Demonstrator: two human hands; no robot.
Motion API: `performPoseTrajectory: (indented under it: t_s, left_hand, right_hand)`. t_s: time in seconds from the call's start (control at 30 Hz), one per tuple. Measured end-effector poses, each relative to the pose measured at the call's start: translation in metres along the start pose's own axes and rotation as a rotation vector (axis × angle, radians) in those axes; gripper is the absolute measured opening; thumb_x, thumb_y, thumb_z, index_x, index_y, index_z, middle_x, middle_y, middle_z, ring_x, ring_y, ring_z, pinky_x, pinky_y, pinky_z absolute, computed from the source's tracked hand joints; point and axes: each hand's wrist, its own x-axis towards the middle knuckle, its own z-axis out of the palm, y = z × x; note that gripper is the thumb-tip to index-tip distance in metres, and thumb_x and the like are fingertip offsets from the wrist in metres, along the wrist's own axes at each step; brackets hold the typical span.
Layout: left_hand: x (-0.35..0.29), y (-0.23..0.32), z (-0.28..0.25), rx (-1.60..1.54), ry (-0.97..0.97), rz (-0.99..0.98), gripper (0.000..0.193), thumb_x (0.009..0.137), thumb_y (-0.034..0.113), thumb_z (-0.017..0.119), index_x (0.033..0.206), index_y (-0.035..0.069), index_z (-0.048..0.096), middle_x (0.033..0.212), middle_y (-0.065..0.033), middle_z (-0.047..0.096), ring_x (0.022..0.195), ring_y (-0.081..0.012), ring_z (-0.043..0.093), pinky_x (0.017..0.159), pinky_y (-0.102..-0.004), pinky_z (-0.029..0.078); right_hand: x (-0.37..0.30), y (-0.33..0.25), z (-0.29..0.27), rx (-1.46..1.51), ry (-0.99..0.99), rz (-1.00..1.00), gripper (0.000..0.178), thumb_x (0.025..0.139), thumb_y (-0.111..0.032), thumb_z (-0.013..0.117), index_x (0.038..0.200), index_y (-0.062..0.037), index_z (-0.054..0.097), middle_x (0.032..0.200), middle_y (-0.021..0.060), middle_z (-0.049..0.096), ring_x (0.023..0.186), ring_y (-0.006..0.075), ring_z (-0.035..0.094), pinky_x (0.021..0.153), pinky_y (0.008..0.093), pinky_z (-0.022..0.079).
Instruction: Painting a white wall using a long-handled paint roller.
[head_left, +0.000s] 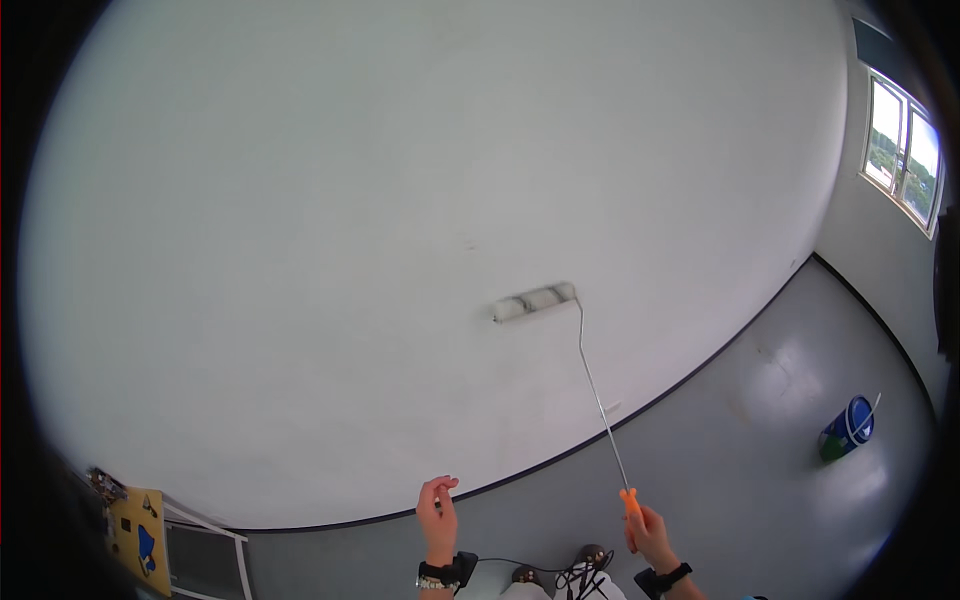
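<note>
My right hand (652, 537) is closed round the orange handle of a paint roller (536, 301). Its long thin metal rod rises from the handle to a white roller sleeve with dark grey bands, which lies against the white wall (300, 200). The sleeve is tilted slightly, its right end higher. My left hand (437, 510) is raised near the foot of the wall, empty, with its fingers loosely bent and apart. Faint grey smudges mark the wall just above the roller.
A blue and green bucket (848, 430) with a pale stick stands on the grey floor (720, 450) to the right. At lower left is a yellow-topped table (140, 535) with small things on it. A window (903, 150) is at far right. Cables hang by my shoes.
</note>
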Motion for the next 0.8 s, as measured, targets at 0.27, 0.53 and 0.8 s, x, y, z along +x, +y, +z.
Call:
performPoseTrajectory:
  t_s: [0.27,0.53,0.8]
  left_hand:
    - [-0.031,0.096,0.016,-0.068,0.187,0.09,0.013,0.094,0.0,0.046,0.091,-0.001,0.058,0.085,-0.0115,0.067,0.081,-0.0207,0.069,0.073,-0.0291,0.049]
    - [-0.073,0.099,-0.003,-0.048,0.307,0.182,0.013,0.092,-0.001,0.044,0.086,-0.002,0.055,0.081,-0.0115,0.06,0.072,-0.0211,0.066,0.071,-0.0302,0.05]
    - [-0.087,0.114,-0.013,-0.089,0.488,0.263,0.014,0.09,-0.005,0.04,0.085,-0.003,0.054,0.079,-0.0105,0.055,0.065,-0.0187,0.06,0.061,-0.0289,0.051]
  right_hand:
    - [0.042,-0.133,0.032,-0.073,-0.059,-0.379,0.027,0.102,-0.023,0.04,0.089,-0.002,0.05,0.048,0.0009,0.045,0.035,0.0088,0.042,0.035,0.0246,0.031]
    - [0.059,-0.258,-0.016,-0.195,-0.035,-0.536,0.028,0.102,-0.025,0.041,0.086,-0.0024,0.046,0.047,0.0008,0.042,0.032,0.0082,0.037,0.033,0.0242,0.03]
    - [0.083,-0.436,0.0,-0.256,-0.002,-0.836,0.035,0.101,-0.035,0.042,0.09,-0.0018,0.048,0.05,0.0008,0.043,0.033,0.0086,0.04,0.033,0.024,0.032]
